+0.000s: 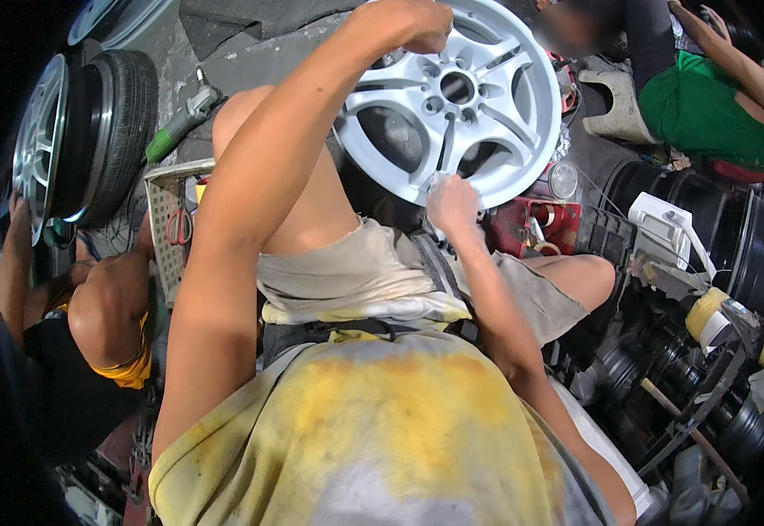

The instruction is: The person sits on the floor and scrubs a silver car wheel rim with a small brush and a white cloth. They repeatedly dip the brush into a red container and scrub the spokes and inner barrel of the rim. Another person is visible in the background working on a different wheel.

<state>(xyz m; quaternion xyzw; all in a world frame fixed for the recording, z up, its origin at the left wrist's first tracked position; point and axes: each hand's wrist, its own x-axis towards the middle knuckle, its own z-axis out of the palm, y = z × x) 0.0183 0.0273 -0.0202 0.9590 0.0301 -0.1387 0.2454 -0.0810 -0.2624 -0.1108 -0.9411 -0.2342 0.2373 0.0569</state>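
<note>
A pale grey-white alloy wheel rim (522,118), with a round centre hole and split spokes, is propped tilted in front of my knees. My left hand (419,26) reaches across to its far upper-left edge, fingers curled closed on the rim. At the rim's near lower edge, my right hand (455,207) is closed and pressed against the metal. Something small and pale shows at its fingertips, too blurred to name. Grey dust marks the inner faces of the wheel's openings.
A green-bodied angle grinder (180,123) lies left of my knee, beside a perforated crate (170,228) with red-handled scissors (179,226). At far left a person handles another wheel (42,149) near a tyre (126,131). A red container (550,223) and tin can (563,181) stand right. Someone in green (706,110) sits beyond.
</note>
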